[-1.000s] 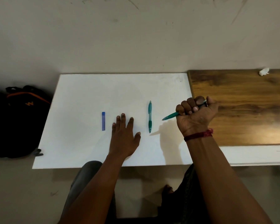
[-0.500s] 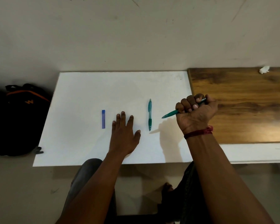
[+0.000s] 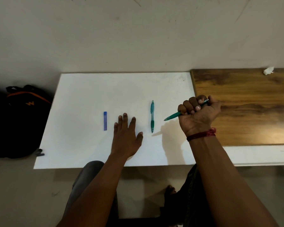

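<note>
My right hand (image 3: 198, 115) grips a green pen (image 3: 172, 116) in a closed fist above the white table (image 3: 82, 95); the pen's tip points left and down, and its rear end sticks out past my thumb. A second teal pen (image 3: 152, 116) lies on the table just left of that fist, lengthwise away from me. My left hand (image 3: 127, 136) rests flat on the table with fingers straight and slightly spread. A small blue stick-shaped object (image 3: 105, 120) lies to the left of my left hand.
A wooden tabletop (image 3: 246, 108) adjoins the white table on the right, with a small crumpled white scrap (image 3: 268, 70) at its back edge. A black backpack (image 3: 13, 122) stands on the floor at the left. A wall runs behind the tables. My knees are below the table's front edge.
My right fist with the green pen has stayed almost in place, tilting the pen slightly. My left hand and the items on the table have not moved.
</note>
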